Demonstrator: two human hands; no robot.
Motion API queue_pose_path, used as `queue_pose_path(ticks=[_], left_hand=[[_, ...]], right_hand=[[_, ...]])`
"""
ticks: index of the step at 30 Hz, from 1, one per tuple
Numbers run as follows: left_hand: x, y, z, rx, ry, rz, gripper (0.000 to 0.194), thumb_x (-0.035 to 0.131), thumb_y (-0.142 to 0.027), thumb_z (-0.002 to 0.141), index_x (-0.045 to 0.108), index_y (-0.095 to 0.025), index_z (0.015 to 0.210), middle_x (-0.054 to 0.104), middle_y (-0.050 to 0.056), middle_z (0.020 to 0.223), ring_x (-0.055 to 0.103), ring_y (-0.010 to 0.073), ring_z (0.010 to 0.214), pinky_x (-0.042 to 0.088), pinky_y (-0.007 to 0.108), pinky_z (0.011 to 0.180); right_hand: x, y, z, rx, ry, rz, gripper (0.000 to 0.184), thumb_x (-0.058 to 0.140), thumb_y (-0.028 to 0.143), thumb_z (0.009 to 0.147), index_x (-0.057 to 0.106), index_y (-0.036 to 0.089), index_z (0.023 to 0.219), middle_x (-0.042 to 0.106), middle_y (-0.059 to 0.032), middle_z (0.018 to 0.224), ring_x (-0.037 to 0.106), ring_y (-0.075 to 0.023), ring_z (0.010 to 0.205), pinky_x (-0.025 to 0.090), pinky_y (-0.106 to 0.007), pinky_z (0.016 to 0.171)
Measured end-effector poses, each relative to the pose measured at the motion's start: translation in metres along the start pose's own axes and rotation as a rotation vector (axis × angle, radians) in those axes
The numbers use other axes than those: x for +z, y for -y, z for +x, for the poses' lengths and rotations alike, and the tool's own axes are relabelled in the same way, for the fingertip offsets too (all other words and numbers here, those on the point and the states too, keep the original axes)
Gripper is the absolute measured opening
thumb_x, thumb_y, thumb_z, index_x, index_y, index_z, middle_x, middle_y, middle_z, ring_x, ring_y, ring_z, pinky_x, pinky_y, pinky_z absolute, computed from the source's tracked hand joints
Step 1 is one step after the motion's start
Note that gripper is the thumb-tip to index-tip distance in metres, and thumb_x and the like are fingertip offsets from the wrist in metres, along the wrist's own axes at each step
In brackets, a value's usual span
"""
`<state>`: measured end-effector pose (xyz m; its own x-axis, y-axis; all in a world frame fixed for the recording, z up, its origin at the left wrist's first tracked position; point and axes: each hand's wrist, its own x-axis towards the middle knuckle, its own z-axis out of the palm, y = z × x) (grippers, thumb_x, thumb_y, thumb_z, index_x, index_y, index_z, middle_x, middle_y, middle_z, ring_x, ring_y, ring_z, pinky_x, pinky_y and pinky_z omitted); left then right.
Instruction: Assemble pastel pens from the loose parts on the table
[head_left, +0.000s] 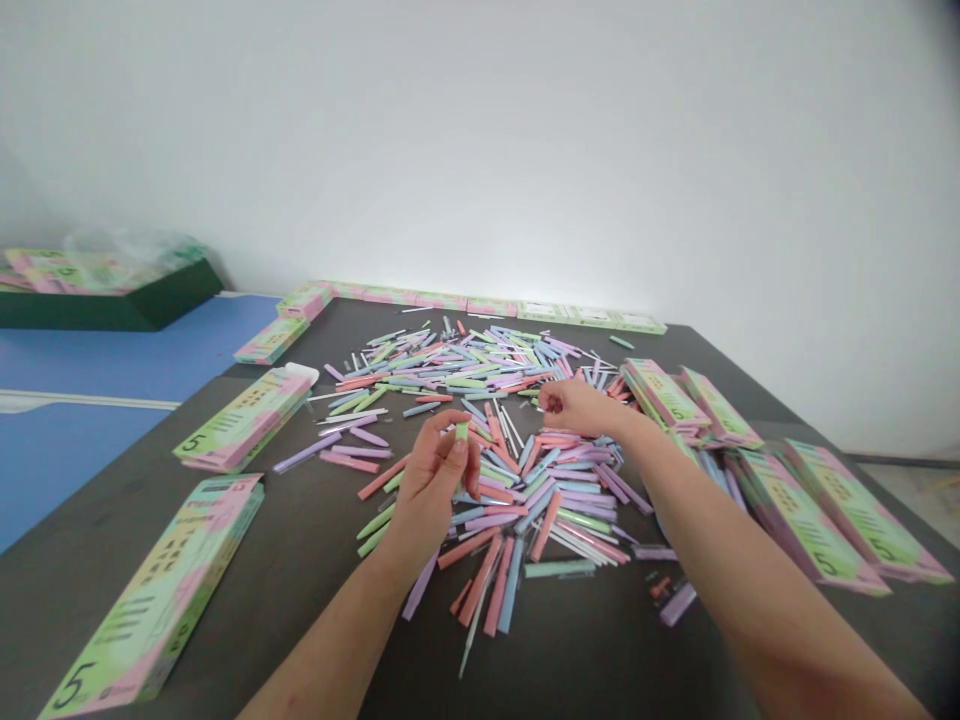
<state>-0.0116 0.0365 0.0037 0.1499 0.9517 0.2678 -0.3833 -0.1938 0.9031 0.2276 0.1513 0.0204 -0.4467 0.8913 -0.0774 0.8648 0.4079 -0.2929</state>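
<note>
My left hand (pixel 435 470) is raised over the near side of a big heap of pastel pens (pixel 495 440) on a dark table (pixel 315 570). Its fingers are closed on a green pen (pixel 462 432), held upright. My right hand (pixel 574 407) reaches further out over the heap with its fingers pinched together low among the pens; what they grip is too small to make out. The pens are pink, purple, green and blue, with loose white refills among them.
Flat pastel boxes marked "5" lie at the left (pixel 150 610) (pixel 244 420) and in overlapping stacks at the right (pixel 817 510). A row of boxes (pixel 480 303) lines the far edge by the white wall. A blue table (pixel 97 390) carrying a dark green box (pixel 112 305) stands to the left.
</note>
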Motion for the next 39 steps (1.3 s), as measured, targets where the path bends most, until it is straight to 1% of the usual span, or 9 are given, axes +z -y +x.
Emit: queue_pose_path(ticks=[2, 4, 6, 12, 17, 22, 28, 32, 39], left_hand=[[0.001, -0.001, 0.0, -0.014, -0.007, -0.002, 0.022, 0.054, -0.033, 0.09, 0.05, -0.024, 0.11, 0.051, -0.005, 0.067, 0.046, 0.007, 0.05, 0.043, 0.018, 0.047], [0.003, -0.003, -0.001, -0.034, -0.016, -0.001, 0.021, 0.056, -0.033, 0.09, 0.05, -0.024, 0.108, 0.049, -0.006, 0.067, 0.042, 0.0055, 0.047, 0.038, 0.016, 0.043], [0.004, -0.005, -0.002, -0.043, -0.027, 0.013, 0.023, 0.057, -0.033, 0.089, 0.05, -0.024, 0.109, 0.047, -0.007, 0.064, 0.038, 0.0045, 0.044, 0.032, 0.015, 0.04], [0.004, -0.008, -0.006, -0.057, 0.015, 0.022, 0.028, 0.059, -0.031, 0.088, 0.052, -0.025, 0.114, 0.042, -0.009, 0.058, 0.033, 0.0034, 0.04, 0.026, 0.014, 0.037], [0.005, -0.012, -0.01, -0.055, 0.048, -0.055, 0.026, 0.063, -0.029, 0.086, 0.058, -0.024, 0.111, 0.042, -0.009, 0.056, 0.031, 0.0019, 0.039, 0.023, 0.014, 0.036], [0.007, -0.019, -0.013, -0.04, -0.012, -0.064, 0.024, 0.071, -0.028, 0.078, 0.068, -0.021, 0.102, 0.046, -0.006, 0.059, 0.033, 0.0012, 0.04, 0.024, 0.016, 0.037], [0.004, -0.018, -0.013, -0.042, -0.026, -0.089, 0.019, 0.073, -0.027, 0.077, 0.072, -0.02, 0.094, 0.042, -0.008, 0.049, 0.031, 0.0012, 0.037, 0.022, 0.016, 0.036], [0.002, -0.015, -0.013, -0.042, -0.04, -0.093, 0.022, 0.074, -0.026, 0.075, 0.073, -0.021, 0.096, 0.042, -0.008, 0.048, 0.031, 0.0013, 0.036, 0.021, 0.015, 0.035], [0.002, -0.017, -0.012, -0.037, -0.033, -0.037, 0.015, 0.073, -0.031, 0.076, 0.073, -0.018, 0.084, 0.047, -0.005, 0.051, 0.031, 0.0013, 0.036, 0.019, 0.017, 0.034]], right_hand=[[0.0, 0.012, -0.013, -0.035, -0.049, 0.138, 0.013, 0.05, 0.017, 0.073, 0.057, 0.016, 0.085, 0.056, 0.0023, 0.07, 0.049, -0.0103, 0.06, 0.037, -0.021, 0.057], [0.0, 0.028, -0.028, -0.106, -0.113, 0.542, 0.007, 0.053, 0.018, 0.074, 0.053, 0.017, 0.082, 0.046, 0.0059, 0.062, 0.042, -0.0085, 0.054, 0.034, -0.021, 0.052], [0.001, 0.048, -0.042, -0.15, -0.142, 0.81, 0.008, 0.057, 0.02, 0.076, 0.052, 0.018, 0.081, 0.041, 0.0071, 0.061, 0.038, -0.0072, 0.052, 0.03, -0.02, 0.05], [0.0, 0.102, -0.076, -0.244, -0.17, 1.122, 0.009, 0.061, 0.019, 0.081, 0.055, 0.018, 0.087, 0.053, 0.0028, 0.068, 0.046, -0.0079, 0.058, 0.036, -0.02, 0.054], [0.006, 0.121, -0.087, -0.248, -0.117, 1.191, 0.007, 0.059, 0.019, 0.084, 0.055, 0.018, 0.09, 0.057, 0.001, 0.071, 0.051, -0.0095, 0.061, 0.039, -0.021, 0.056], [0.009, 0.128, -0.09, -0.227, -0.071, 1.13, 0.006, 0.06, 0.019, 0.084, 0.055, 0.018, 0.088, 0.055, 0.0016, 0.068, 0.045, -0.0082, 0.055, 0.035, -0.019, 0.049], [0.01, 0.128, -0.089, -0.226, -0.046, 1.123, 0.006, 0.058, 0.017, 0.085, 0.055, 0.017, 0.089, 0.054, 0.0019, 0.069, 0.046, -0.0079, 0.056, 0.036, -0.018, 0.05], [0.013, 0.126, -0.088, -0.213, -0.028, 1.114, 0.008, 0.057, 0.015, 0.085, 0.056, 0.017, 0.092, 0.054, 0.0019, 0.069, 0.046, -0.0082, 0.057, 0.036, -0.019, 0.051], [0.017, 0.124, -0.088, -0.19, -0.007, 1.105, 0.008, 0.057, 0.019, 0.085, 0.055, 0.018, 0.092, 0.049, 0.0032, 0.068, 0.041, -0.0081, 0.056, 0.032, -0.02, 0.05]])
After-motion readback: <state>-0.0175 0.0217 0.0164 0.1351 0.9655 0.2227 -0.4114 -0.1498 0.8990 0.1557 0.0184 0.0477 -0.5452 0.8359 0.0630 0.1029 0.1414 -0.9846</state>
